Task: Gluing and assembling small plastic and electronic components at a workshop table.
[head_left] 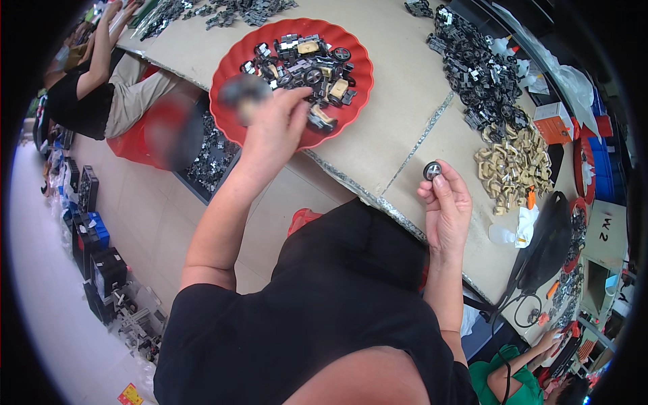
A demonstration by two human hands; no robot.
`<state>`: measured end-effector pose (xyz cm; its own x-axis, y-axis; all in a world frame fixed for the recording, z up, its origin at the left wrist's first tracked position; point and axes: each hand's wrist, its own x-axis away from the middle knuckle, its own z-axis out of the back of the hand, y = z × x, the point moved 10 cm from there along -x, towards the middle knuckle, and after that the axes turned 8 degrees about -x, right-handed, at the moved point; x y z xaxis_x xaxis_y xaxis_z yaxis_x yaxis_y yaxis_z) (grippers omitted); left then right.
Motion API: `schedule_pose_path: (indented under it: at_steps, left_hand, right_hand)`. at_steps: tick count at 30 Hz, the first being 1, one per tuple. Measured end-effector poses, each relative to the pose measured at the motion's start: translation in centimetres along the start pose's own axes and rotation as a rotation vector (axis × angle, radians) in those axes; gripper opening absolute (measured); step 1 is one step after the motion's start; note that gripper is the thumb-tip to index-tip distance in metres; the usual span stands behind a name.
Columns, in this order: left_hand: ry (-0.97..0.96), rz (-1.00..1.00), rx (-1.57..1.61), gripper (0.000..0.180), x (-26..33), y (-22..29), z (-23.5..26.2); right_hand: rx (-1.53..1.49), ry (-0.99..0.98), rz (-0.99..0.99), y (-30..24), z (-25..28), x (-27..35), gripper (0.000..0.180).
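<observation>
Two hands, right fingers [439, 185] pinching small wheel [432, 170], left fingers [283, 111] closed, orange box [553, 121] beyond.

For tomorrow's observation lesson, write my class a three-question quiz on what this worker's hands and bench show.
1. True or false: the right hand pinches a small black wheel.
2. The left hand is raised in front of which thing? A) red dish B) white bottle C) orange box
3. Fill in: the beige parts lie in a pile on the ______, beside a heap of dark parts.

Key: 1 true; 2 A; 3 table. What the left hand holds is blurred and cannot be told.
</observation>
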<state>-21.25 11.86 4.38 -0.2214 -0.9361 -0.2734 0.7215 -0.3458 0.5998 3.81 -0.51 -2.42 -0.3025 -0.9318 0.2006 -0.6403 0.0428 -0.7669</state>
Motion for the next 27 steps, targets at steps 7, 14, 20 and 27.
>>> schedule_pose_path:
  at_steps: [7, 14, 20, 27]
  left_hand:
    - [0.096, -0.019, 0.056, 0.018, 0.4, -0.6, 2.3]
    - [0.275, 0.077, 0.014, 0.02, 1.5, -4.8, 7.3]
    - [0.14, -0.019, -0.204, 0.022, 1.9, -4.2, 7.6]
    - [0.034, -0.004, -0.282, 0.021, 1.1, -5.1, 6.4]
  right_hand:
    - [-0.004, -0.017, 0.009, -0.4, -0.1, -0.5, 0.028]
    - [0.021, -0.017, 0.03, -0.9, -0.5, -0.3, 0.029]
    - [0.035, -0.029, 0.066, -1.4, -1.2, -0.3, 0.029]
    - [0.066, -0.057, 0.139, -2.5, -2.2, -0.5, 0.028]
